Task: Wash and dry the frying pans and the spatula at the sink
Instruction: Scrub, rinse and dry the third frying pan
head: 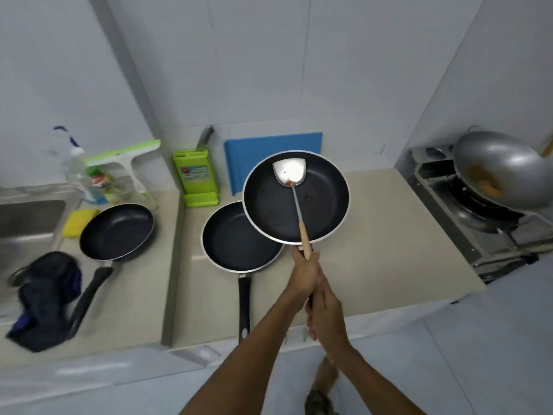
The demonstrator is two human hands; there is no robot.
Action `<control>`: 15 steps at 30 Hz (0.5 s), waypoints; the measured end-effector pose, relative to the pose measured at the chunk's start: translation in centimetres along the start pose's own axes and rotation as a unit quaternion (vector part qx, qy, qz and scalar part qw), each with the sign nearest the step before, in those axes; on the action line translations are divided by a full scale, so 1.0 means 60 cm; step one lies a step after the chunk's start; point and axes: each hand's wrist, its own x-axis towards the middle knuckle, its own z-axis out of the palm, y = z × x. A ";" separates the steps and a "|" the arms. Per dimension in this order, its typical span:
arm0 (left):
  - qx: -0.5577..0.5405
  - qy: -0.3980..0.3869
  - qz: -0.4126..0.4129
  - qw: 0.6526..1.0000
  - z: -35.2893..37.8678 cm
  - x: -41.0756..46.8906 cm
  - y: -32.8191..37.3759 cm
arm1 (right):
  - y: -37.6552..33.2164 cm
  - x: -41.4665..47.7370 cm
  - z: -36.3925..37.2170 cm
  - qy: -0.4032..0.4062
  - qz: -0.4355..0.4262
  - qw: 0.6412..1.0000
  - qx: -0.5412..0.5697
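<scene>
A black frying pan with a silver rim is held up over the counter. A metal spatula with a wooden handle and a red speck lies in it. My left hand grips the end of the spatula's handle at the pan's near rim. Just behind it, my right hand is closed around the pan's black handle, which is mostly hidden. A second pan rests on the counter, partly under the raised one. A third pan sits beside the sink.
A yellow sponge and a dark blue cloth lie by the sink, with a soap bottle behind. A green knife block and blue cutting board stand at the wall. A dirty wok sits on the stove at right.
</scene>
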 end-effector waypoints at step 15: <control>-0.067 0.212 0.044 0.974 -0.551 -0.260 -0.035 | -0.108 -0.298 0.456 -0.222 -0.085 0.971 0.006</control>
